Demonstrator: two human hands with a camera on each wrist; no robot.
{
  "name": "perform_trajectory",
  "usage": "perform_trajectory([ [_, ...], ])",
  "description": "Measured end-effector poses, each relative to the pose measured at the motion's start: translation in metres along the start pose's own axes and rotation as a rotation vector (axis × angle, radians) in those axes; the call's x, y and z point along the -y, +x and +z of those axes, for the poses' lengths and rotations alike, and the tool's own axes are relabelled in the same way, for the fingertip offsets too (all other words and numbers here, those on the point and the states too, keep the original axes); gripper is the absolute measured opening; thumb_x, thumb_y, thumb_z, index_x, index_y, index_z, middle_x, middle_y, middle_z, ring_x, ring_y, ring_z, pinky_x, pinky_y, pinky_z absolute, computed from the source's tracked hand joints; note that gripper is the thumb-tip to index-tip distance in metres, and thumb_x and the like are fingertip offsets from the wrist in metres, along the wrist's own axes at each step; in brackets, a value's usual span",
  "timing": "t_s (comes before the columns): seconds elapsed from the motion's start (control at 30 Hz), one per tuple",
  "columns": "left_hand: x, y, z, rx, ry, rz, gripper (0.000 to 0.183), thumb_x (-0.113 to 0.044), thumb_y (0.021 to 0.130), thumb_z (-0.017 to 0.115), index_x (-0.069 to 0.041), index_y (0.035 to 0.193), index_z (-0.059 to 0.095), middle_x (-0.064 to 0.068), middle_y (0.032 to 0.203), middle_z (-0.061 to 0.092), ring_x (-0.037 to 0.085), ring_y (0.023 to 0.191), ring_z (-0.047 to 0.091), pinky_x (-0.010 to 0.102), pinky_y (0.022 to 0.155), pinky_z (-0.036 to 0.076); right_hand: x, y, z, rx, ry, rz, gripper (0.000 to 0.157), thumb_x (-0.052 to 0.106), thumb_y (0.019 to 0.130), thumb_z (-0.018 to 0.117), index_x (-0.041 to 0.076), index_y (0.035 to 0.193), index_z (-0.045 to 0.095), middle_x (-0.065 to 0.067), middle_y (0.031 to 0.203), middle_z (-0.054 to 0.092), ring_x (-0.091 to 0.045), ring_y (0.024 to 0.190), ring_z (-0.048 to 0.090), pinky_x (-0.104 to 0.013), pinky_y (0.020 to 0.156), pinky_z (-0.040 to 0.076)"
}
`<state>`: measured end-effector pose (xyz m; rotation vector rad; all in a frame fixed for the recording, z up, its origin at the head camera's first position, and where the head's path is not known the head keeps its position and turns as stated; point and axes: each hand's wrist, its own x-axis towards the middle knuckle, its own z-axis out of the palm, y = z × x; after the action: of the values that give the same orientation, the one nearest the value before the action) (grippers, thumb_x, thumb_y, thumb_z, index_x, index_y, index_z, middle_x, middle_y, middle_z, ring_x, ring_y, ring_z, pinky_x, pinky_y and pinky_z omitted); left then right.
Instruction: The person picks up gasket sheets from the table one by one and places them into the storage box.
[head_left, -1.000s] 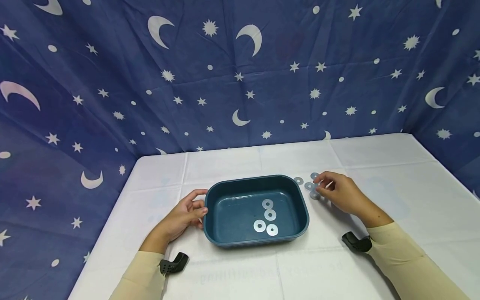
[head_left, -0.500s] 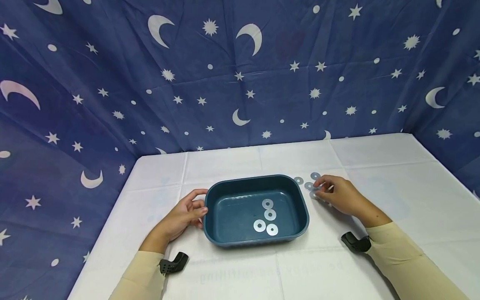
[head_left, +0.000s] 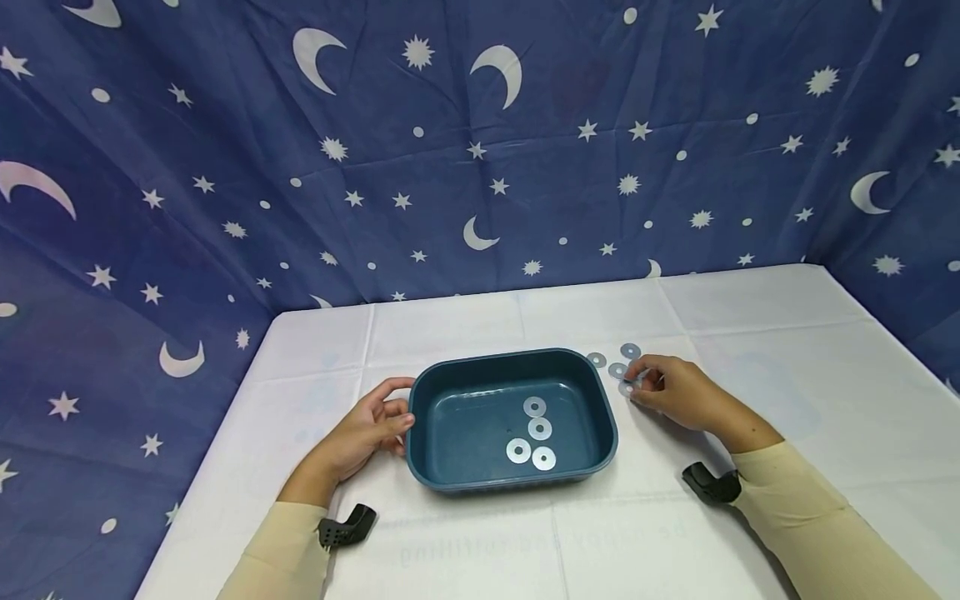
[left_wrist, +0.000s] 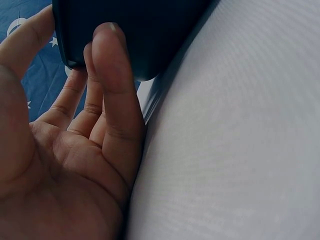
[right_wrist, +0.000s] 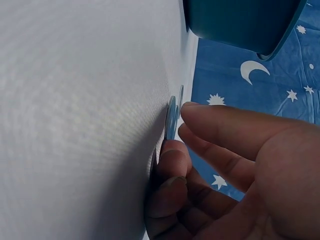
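Observation:
A dark teal plastic tub (head_left: 450, 483) stands on the table with several flat metal washers (head_left: 540, 428) lying in it. My left hand (head_left: 360, 432) holds the tub's left end, thumb at the rim and fingers spread along the end wall (left_wrist: 150, 35). Right of the tub, several more washers (head_left: 630, 351) lie on the cloth. My right hand (head_left: 678, 396) is low over them, thumb and fingers bent. In the right wrist view a fingertip touches the edge of one washer (right_wrist: 171, 117), and the thumb tip beside it stands apart. The hand partly hides the nearest washers in the head view.
A white cloth (head_left: 480, 550) covers the table. Behind and to the left hangs a blue curtain (head_left: 420, 200) with moons and stars. A black wrist mount (head_left: 348, 527) sits on the left sleeve, another mount (head_left: 711, 485) on the right.
My right hand has shifted slightly toward me and down among the loose washers. My left hand, the tub and the washers inside it keep their places.

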<state>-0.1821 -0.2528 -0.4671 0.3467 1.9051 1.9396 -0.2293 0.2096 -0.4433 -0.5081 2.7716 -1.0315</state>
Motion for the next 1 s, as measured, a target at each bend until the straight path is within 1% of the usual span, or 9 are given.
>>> perform_trajectory([
  [0.13,-0.0005,-0.0004,0.0004,0.000,-0.003,-0.002,0.053,-0.009,0.097,0.063,-0.011,0.144,0.037,-0.006,0.088,0.063,0.008,0.064,0.064,0.024,0.059,0.058,-0.0001,0.0000,0.0002,0.007,-0.006,0.001,0.018,0.005,0.087,0.072,0.004,0.104,0.066,-0.002,0.076,0.055,-0.013,0.068,0.048,-0.023,0.057,0.040],
  [0.63,-0.0022,-0.0006,0.0019,-0.006,0.005,-0.007,0.054,-0.008,0.097,0.062,-0.011,0.145,0.036,-0.006,0.090,0.063,0.007,0.066,0.063,0.023,0.059,0.057,-0.0029,0.0008,0.0009,0.028,-0.038,0.012,0.019,0.005,0.087,0.071,0.005,0.105,0.065,-0.002,0.074,0.053,-0.015,0.066,0.048,-0.024,0.056,0.040],
  [1.0,-0.0027,-0.0014,0.0029,-0.003,0.003,-0.001,0.053,-0.009,0.097,0.063,-0.011,0.144,0.037,-0.007,0.088,0.062,0.007,0.064,0.062,0.023,0.059,0.057,-0.0014,0.0006,0.0017,0.035,-0.042,0.005,0.018,0.003,0.085,0.073,0.006,0.099,0.063,-0.002,0.073,0.052,-0.015,0.067,0.049,-0.024,0.058,0.039],
])
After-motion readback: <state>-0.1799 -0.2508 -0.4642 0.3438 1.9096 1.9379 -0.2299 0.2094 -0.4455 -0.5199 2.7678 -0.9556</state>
